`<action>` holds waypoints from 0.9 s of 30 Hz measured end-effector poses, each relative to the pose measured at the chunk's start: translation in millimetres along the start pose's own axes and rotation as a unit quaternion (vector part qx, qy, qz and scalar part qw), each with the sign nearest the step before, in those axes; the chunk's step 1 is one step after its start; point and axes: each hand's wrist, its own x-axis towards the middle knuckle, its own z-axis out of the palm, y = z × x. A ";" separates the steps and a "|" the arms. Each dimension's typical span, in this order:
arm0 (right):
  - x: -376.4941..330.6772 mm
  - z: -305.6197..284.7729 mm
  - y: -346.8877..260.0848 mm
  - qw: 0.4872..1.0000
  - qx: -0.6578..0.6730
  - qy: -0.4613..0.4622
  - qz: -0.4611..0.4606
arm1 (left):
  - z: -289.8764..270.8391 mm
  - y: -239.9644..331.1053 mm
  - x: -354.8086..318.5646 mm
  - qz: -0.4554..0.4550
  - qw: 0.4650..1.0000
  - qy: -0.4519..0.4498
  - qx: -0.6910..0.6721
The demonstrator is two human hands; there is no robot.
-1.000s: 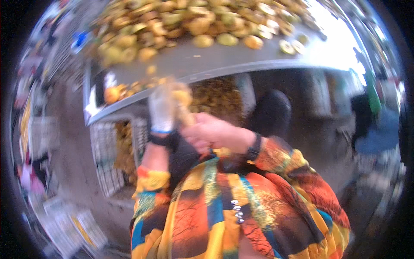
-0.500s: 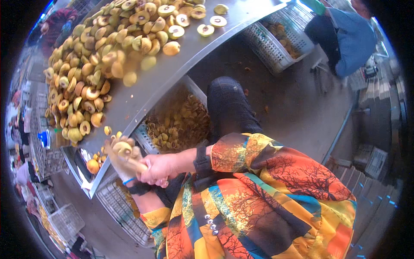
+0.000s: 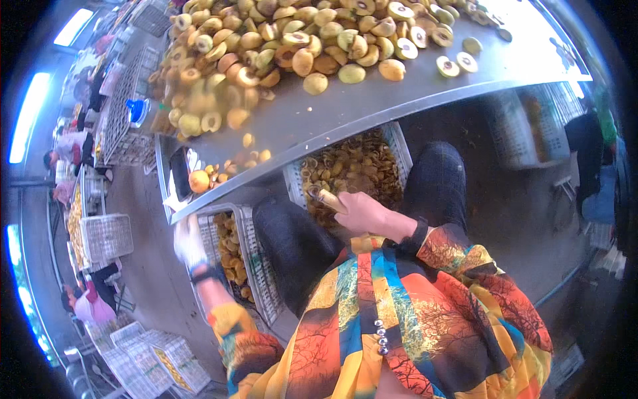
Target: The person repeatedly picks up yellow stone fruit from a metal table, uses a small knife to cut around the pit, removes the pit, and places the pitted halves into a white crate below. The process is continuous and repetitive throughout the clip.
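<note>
My right hand (image 3: pixel 364 214) is closed around the wooden handle of a scooping tool (image 3: pixel 327 198). The tool's small dark metal tip points left, above a white crate of fruit scraps (image 3: pixel 349 163). My left hand (image 3: pixel 189 246) looks pale and smeared by motion, just below the table corner and beside a white basket of halved fruit (image 3: pixel 232 256). Its fingers are too blurred to show whether they hold anything. Ahead, a large heap of halved yellow-brown fruit (image 3: pixel 302 61) with dark centres covers the metal table (image 3: pixel 292 123).
Near the table's left corner lie an orange fruit (image 3: pixel 199 181), small fruit pieces and a dark flat object (image 3: pixel 179 171). A blue-lidded container (image 3: pixel 137 112) stands beyond. My knees flank the scrap crate. Other people and stacked crates (image 3: pixel 159 359) are at the left; another crate (image 3: pixel 528 130) is at the right.
My hands, close together over a fruit half before, are now apart. The left has dropped beside the basket; the right has drawn back with the tool. The view has swung left.
</note>
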 end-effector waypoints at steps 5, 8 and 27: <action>11.6 5.4 -3.4 0.998 -0.039 0.035 -0.030 | 90.6 102.5 110.6 0.228 0.968 -0.076 0.070; 3.7 -2.4 -2.6 0.997 -0.041 0.053 -0.023 | 137.3 148.2 144.2 0.229 0.949 -0.133 0.174; 26.4 -17.7 -66.6 0.994 0.026 0.098 -0.045 | 91.3 164.6 -30.2 -0.158 0.585 -0.263 -0.751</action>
